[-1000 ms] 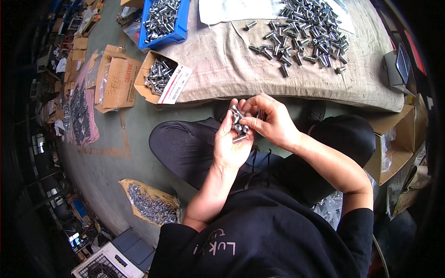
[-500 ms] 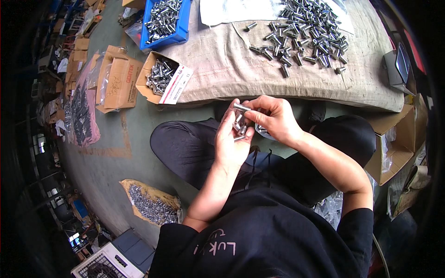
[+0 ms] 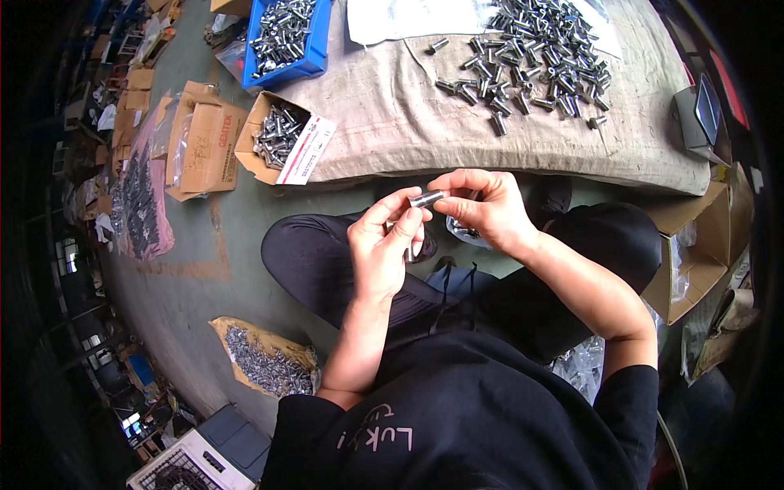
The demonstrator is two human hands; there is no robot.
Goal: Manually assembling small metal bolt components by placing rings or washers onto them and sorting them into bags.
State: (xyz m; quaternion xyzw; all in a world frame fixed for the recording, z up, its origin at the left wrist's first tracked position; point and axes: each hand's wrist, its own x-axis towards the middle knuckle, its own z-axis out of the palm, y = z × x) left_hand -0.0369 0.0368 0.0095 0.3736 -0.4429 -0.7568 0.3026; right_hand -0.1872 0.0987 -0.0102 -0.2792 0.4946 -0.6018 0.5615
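A shiny cylindrical metal part (image 3: 425, 199) lies level between my two hands, in front of the table edge. The fingertips of my left hand (image 3: 382, 245) pinch its left end. My right hand (image 3: 490, 209) grips its right end between thumb and fingers. The lower fingers of my left hand are curled round more metal parts (image 3: 410, 252), mostly hidden in the palm. Below my right hand, partly covered by it, a clear bag or container (image 3: 467, 233) with metal parts shows.
Ahead, a cloth-covered table (image 3: 384, 122) bears a pile of similar metal parts (image 3: 543, 61). A blue bin (image 3: 317, 61) and a small carton (image 3: 309, 151), both filled with parts, stand at its left. Open cardboard boxes (image 3: 202, 151) flank me; a parts-filled sack (image 3: 269, 359) lies lower left.
My left hand has turned from an open, palm-up cradle to curled fingers, and now pinches the part's left end. My right hand has drawn slightly right, still gripping the part.
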